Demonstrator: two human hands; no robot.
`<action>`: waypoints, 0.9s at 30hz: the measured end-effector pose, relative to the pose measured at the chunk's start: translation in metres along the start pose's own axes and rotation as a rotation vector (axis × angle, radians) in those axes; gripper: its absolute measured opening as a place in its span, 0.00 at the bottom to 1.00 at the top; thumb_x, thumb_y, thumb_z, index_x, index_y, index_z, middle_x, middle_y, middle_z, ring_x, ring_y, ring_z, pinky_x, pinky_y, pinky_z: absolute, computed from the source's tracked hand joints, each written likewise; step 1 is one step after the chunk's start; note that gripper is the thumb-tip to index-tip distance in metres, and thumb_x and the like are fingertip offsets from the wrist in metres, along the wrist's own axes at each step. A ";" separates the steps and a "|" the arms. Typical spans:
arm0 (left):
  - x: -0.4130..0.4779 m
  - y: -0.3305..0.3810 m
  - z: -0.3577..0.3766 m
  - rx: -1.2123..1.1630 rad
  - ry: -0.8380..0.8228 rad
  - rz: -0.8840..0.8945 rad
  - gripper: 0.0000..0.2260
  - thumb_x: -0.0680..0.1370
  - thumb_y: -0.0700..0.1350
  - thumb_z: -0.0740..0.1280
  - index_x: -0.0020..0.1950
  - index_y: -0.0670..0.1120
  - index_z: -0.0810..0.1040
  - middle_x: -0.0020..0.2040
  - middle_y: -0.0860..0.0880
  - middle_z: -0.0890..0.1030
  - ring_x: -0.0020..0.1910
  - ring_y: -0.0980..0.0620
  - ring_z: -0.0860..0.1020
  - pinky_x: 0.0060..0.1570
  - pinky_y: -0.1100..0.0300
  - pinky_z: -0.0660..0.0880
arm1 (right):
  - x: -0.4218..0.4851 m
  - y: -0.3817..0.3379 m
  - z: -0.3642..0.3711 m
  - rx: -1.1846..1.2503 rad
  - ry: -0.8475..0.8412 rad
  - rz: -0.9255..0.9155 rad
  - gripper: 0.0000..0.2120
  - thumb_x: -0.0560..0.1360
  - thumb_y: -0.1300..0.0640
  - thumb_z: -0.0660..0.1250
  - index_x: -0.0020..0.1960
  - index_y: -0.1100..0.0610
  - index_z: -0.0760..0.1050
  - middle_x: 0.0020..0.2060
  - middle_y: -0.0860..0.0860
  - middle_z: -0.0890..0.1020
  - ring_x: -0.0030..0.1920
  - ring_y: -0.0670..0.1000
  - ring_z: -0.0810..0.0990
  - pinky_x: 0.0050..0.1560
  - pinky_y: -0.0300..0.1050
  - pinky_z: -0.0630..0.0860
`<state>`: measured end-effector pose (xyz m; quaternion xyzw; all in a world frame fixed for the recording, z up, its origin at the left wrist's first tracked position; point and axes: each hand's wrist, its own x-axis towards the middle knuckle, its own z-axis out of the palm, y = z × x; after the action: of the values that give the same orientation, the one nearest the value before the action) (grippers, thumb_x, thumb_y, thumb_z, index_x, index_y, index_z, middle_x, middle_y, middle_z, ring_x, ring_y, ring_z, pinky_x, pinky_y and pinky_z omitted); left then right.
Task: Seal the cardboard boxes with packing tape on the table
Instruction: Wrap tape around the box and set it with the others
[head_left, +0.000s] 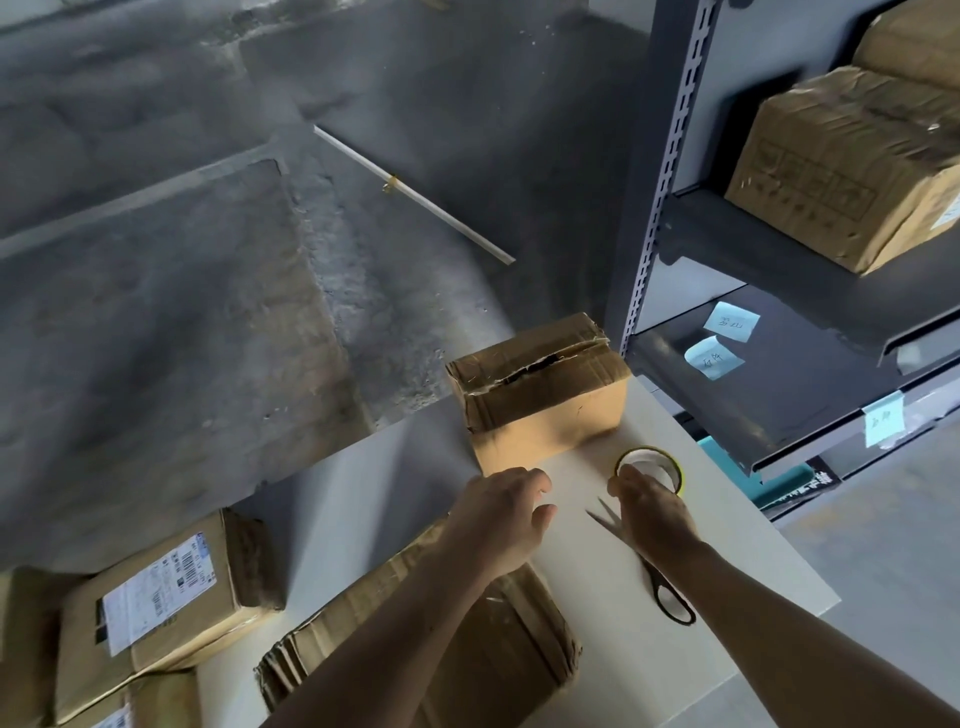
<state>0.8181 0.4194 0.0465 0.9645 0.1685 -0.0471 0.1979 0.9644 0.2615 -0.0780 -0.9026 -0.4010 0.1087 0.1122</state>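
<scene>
On the white table (363, 499), the near box (519, 639) lies under the left forearm. The far box (540, 384) stands at the far edge, its top seam gaping and untaped. The left hand (506, 514) hovers between them, fingers loosely curled, holding nothing. Scissors (652, 571) lie partly under the right hand (652, 514), which grasps the near rim of the tape (655, 459), near the far box.
</scene>
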 end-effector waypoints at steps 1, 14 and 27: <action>0.000 0.000 0.000 0.001 -0.004 0.000 0.15 0.82 0.52 0.60 0.66 0.49 0.75 0.63 0.53 0.79 0.58 0.54 0.77 0.54 0.61 0.69 | 0.000 -0.001 -0.002 0.012 -0.027 0.022 0.14 0.62 0.70 0.79 0.44 0.62 0.80 0.42 0.58 0.83 0.38 0.58 0.84 0.32 0.52 0.82; 0.004 0.005 -0.003 0.045 0.085 -0.019 0.12 0.82 0.54 0.60 0.56 0.48 0.77 0.54 0.53 0.81 0.48 0.57 0.75 0.52 0.62 0.70 | -0.007 -0.020 -0.018 0.097 0.175 -0.067 0.12 0.72 0.56 0.76 0.54 0.53 0.82 0.54 0.55 0.80 0.52 0.58 0.82 0.46 0.58 0.83; -0.056 -0.003 -0.029 -0.165 0.252 -0.245 0.15 0.83 0.49 0.62 0.69 0.48 0.71 0.66 0.50 0.75 0.63 0.53 0.74 0.56 0.64 0.67 | -0.019 -0.104 -0.045 0.680 0.361 -0.304 0.11 0.79 0.55 0.61 0.45 0.58 0.79 0.38 0.51 0.82 0.36 0.49 0.79 0.39 0.41 0.76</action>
<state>0.7654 0.4161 0.0809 0.9155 0.3113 0.0644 0.2466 0.8919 0.3097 -0.0028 -0.7494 -0.4447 0.0569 0.4872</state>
